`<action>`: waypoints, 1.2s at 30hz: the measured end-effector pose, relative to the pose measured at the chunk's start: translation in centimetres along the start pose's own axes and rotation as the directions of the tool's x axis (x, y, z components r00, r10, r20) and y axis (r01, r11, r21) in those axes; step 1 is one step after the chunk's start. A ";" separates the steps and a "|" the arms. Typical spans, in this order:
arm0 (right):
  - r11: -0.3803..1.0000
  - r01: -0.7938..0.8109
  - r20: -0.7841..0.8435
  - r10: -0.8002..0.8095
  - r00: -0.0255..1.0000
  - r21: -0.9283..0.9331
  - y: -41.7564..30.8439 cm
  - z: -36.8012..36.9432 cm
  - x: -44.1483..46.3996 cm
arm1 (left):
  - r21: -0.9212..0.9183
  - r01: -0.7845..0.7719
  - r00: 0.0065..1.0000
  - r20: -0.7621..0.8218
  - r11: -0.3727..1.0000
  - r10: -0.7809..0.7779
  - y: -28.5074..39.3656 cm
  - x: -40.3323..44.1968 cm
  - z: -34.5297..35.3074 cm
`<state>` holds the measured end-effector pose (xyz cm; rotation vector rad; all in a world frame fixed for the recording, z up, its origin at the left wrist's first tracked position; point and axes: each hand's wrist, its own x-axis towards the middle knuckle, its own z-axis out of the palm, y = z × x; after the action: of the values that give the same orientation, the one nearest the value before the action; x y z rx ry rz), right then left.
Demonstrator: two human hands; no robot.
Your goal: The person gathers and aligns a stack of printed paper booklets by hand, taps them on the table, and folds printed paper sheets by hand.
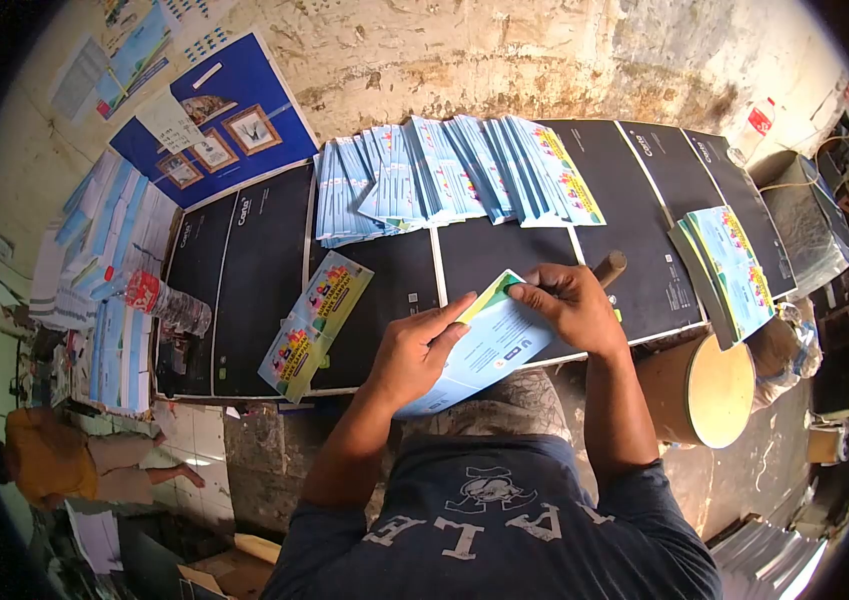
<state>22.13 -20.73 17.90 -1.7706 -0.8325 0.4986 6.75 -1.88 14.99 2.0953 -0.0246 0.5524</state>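
- In the head view, you have the leaflet (pixel 489 350) in front of your body, at the near edge of the bench (pixel 634 300).
- Your left hand (pixel 414 345) has its fingers and thumb clamped on the leaflet's left side; your right hand (pixel 574 308) pinches its upper right corner, thumb on top.
- If your two pinches pull unevenly, the leaflet could skew or crease, since its lower part hangs without support.
- The loose leaflet (pixel 314 325) lies near the bench's front edge, so your left forearm might sweep it off.
- The right pile (pixel 729 265) seems to jut past that edge; a bump from your right elbow could spill it.
- The row (pixel 424 180) at the back leans and overlaps, so one careless pull might set it sliding.
- For writing, you have "Canta" or similar on the black bench top, and large pale letters, a T among them, on your shirt (pixel 489 515).
- The yellow panels carry capitals too small to read surely; the bottle's (pixel 174 305) red label and the handwritten note (pixel 169 122) are illegible too.
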 end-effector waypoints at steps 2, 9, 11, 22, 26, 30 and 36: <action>1.000 0.003 -0.004 -0.003 1.000 -0.014 0.1 0.0 0.1 | -0.017 -0.007 1.000 -0.016 1.000 0.006 0.0 0.1 0.0; 0.999 -0.049 -0.008 0.049 0.999 -0.009 0.2 0.0 0.6 | -0.016 0.003 0.999 -0.039 1.000 -0.004 -1.0 0.2 0.5; 0.998 -0.059 -0.001 0.059 0.998 -0.024 0.4 -0.1 0.9 | -0.007 -0.003 0.999 -0.039 1.000 0.003 -1.2 0.4 0.5; 0.989 -0.124 0.001 0.124 0.992 -0.082 1.9 0.3 4.2 | -0.061 0.119 0.992 -0.033 0.991 -0.121 -4.6 1.6 1.8; 0.966 -0.196 0.033 0.204 0.978 -0.168 3.8 0.4 7.3 | -0.059 0.215 0.972 -0.088 0.975 -0.220 -6.7 2.8 2.8; 0.870 -0.065 0.087 0.123 0.988 -0.488 9.8 2.3 12.5 | -0.084 0.630 0.776 0.035 0.772 -0.629 -10.3 4.6 3.9; 0.716 -0.155 -0.002 0.209 0.978 -0.681 16.6 6.6 18.2 | 0.231 0.516 0.856 -0.111 0.825 -0.505 -19.5 4.7 7.4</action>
<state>34.69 -6.16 1.19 -2.5513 -0.9730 0.4125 18.19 4.04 -2.10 2.2092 0.6531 0.2793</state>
